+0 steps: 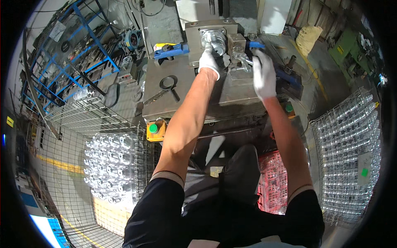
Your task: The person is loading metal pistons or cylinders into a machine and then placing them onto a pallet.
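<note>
Between the left hand (209,64) and right hand (264,76), a path runs over the metal table's (237,95) front; the steel block (237,42) obstructs it farther back. Leftward, 2 obstacles: a ring-headed tool (173,91), a blue clamp (173,51).

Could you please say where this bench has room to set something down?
The bench has bare patches toward the front between left forearm and right hand, and between blue block and black ring tool; around the left hand and metal part it is crowded.
</note>
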A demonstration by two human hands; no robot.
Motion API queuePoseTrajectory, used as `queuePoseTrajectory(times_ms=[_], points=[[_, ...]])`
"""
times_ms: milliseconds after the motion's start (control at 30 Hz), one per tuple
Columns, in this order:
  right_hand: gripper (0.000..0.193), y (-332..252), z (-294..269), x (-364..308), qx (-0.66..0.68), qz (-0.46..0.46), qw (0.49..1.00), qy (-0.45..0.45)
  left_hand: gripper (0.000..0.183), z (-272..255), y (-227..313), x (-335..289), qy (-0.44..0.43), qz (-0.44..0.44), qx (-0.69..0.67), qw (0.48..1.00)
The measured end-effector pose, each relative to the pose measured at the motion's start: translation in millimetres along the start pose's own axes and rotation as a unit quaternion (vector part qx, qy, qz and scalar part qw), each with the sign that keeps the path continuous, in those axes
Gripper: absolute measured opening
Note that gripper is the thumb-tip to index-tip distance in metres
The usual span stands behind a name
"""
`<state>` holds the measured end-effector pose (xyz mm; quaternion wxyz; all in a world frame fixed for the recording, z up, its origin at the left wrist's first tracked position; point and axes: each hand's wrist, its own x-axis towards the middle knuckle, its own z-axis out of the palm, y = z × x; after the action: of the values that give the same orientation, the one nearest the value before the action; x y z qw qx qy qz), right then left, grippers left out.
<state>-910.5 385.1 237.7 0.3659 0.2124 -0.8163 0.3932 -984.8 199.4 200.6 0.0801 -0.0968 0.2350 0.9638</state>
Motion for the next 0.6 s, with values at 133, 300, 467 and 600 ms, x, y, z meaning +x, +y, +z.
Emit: queuePoseTrajectory(times_ms=[133,300,467,600], points=[[0.048,53,45,41,0.078,0.176,0.981,0.033,0.046,-18,21,1,-0.063,-0.122,-0.145,0.98],[0.057,46,63,73,0.042,0.185,0.98,-0.054,0.052,11,22,-45,0.055,0.072,0.086,0.992],[0.063,51,65,85,-0.136,0.205,0.967,-0.066,0.072,25,35,-80,0.215,0.11,0.402,0.883],[0.044,27,13,13,-0.107,-0.035,0.993,-0.046,0.057,-28,42,-172,0.085,0.378,0.575,0.721]])
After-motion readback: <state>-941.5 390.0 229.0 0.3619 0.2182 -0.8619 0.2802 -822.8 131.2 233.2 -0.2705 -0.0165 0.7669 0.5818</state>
